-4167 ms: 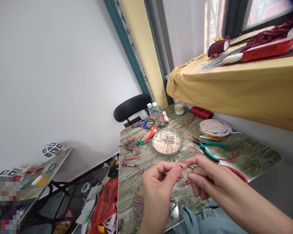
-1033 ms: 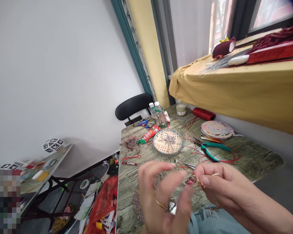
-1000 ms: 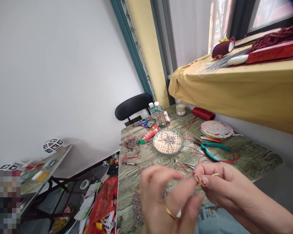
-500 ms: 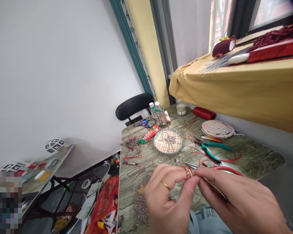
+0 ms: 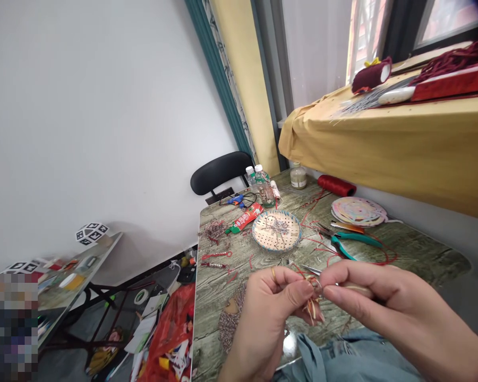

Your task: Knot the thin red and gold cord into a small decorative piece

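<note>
Pinched between the thumb and fingers of my left hand [image 5: 276,302] is a small piece of red, yellow and white thread work [image 5: 311,305], with loose ends hanging below. My right hand [image 5: 376,302] is closed around a slim tool with a beige handle [image 5: 357,289]. Its tip meets the thread work but is too small to make out. A pointed silver tool [image 5: 311,269] shows just beyond my fingertips, partly hidden by my right hand. Teal-handled pliers [image 5: 356,239] lie past my right hand. Beyond my left hand stands a round woven basket [image 5: 258,241] with threads in it.
A ball of mottled yarn [image 5: 229,326] is partly behind my left forearm. Red cord [image 5: 388,257], a red thread spool [image 5: 336,185], a coil of pastel cord [image 5: 358,211], bottles [image 5: 265,188] and a red-green packet [image 5: 245,217] lie around the table. A yellow-draped ledge [image 5: 382,143] overhangs the right side.
My left hand has turned and lowered, so the thread work's hanging ends show. My right hand has drawn slightly right, and its tool now lies flatter. The view has shifted slightly.
</note>
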{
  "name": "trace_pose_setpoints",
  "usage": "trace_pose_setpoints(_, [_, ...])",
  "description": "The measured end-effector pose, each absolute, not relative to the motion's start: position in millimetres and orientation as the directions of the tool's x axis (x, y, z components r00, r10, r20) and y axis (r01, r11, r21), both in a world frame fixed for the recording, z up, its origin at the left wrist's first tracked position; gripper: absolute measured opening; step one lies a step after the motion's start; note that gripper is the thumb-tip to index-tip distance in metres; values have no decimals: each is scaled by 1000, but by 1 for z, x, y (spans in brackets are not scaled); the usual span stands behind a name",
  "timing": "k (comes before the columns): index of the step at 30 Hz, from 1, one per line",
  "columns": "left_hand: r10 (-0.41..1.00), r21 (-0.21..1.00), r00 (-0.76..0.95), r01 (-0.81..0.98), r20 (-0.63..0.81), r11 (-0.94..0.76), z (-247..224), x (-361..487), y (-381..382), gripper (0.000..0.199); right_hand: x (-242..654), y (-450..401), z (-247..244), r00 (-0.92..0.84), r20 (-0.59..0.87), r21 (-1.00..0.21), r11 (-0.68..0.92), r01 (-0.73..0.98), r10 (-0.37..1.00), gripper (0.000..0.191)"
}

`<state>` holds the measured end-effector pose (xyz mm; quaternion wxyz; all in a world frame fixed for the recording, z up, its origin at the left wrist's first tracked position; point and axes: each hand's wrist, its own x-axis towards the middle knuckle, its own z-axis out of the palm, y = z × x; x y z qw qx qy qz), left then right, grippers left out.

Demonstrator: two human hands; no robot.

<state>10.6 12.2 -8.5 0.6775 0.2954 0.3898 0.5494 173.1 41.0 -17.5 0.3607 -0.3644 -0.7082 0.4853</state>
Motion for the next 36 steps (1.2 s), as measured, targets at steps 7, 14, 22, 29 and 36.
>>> trace_pose_setpoints(7, [950, 839, 150, -445, -275, 313, -8, 8, 14, 31, 176, 49, -14, -610, -140, -978, -206, -39, 780, 50])
trace_pose_setpoints(14, [993, 994, -50, 39, 107, -105, -1, -6, 18, 13, 179, 51, -20, -670, -175, -930, -344, -127, 721, 43])
trace_pose_setpoints(22, [980, 822, 176, -569, 88, 28, -5, -7, 18, 13, 180, 48, -16, -695, -178, -925, -359, -122, 696, 44])
trace_pose_setpoints(29, [975, 739, 223, -656, -1, 151, -10, 4, 18, 19, 178, 49, -20, -684, -192, -933, -347, -95, 704, 45])
trace_pose_setpoints(36, [766, 689, 80, 385, 638, -614, -3, 1, 4, 25, 178, 50, -17, -668, -165, -945, -311, -104, 726, 47])
